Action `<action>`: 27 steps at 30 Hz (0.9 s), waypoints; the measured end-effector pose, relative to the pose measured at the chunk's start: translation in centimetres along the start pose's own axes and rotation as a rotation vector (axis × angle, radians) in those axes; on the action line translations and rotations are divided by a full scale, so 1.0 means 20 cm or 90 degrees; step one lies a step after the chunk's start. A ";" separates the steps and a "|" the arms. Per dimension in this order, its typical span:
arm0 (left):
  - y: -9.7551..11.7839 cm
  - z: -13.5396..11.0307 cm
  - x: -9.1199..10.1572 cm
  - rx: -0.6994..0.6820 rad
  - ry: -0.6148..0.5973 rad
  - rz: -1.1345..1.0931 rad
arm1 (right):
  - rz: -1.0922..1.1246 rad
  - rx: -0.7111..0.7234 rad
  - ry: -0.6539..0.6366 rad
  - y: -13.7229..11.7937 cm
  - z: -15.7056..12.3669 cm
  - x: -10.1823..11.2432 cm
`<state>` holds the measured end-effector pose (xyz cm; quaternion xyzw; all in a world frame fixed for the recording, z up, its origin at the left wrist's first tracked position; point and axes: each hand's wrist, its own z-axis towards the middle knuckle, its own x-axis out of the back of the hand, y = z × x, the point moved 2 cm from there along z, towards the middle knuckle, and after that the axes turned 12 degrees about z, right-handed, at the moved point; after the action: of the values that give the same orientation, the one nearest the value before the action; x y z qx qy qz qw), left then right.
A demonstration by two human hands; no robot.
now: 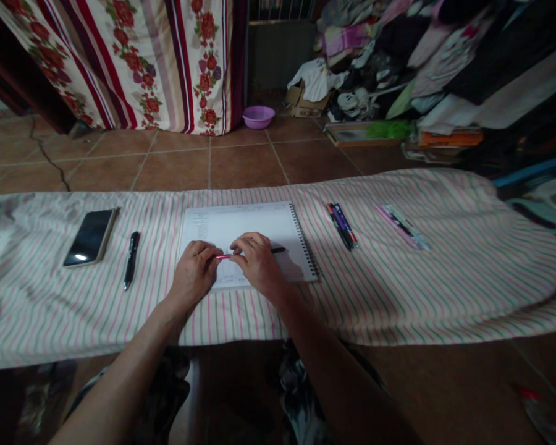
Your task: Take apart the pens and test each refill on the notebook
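A spiral notebook (pixel 241 225) lies open on a striped cloth (pixel 398 290) spread over the floor. Both my hands rest on its lower page. My left hand (pixel 194 272) is closed, pinching the pink end of a pen (pixel 223 256). My right hand (pixel 257 262) is closed over the same pen, whose black end sticks out to the right of the fingers. The middle of the pen is hidden under my right hand.
A phone (pixel 90 237) and a black pen (pixel 131 259) lie left of the notebook. Several pens (pixel 341 225) and a flat packet (pixel 402 227) lie to its right. Beyond the cloth are tiled floor, a purple bowl (pixel 258 116), a floral curtain (pixel 143 62) and piled clothes (pixel 398 62).
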<state>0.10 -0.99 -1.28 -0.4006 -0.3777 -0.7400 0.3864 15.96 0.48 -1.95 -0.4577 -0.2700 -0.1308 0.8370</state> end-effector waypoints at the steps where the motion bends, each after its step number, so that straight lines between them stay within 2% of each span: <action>1: 0.00 0.00 0.00 0.000 0.000 0.004 | 0.001 0.008 -0.010 0.00 0.00 0.00; 10: 0.01 0.01 0.00 -0.023 -0.004 0.016 | -0.035 0.030 -0.048 -0.03 -0.02 0.01; 27: 0.03 0.01 0.00 -0.027 0.004 0.006 | 0.015 0.055 0.022 -0.04 -0.01 0.03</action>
<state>0.72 -1.13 -1.01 -0.4083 -0.3587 -0.7472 0.3826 16.16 -0.12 -1.10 -0.4223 -0.2552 -0.1169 0.8619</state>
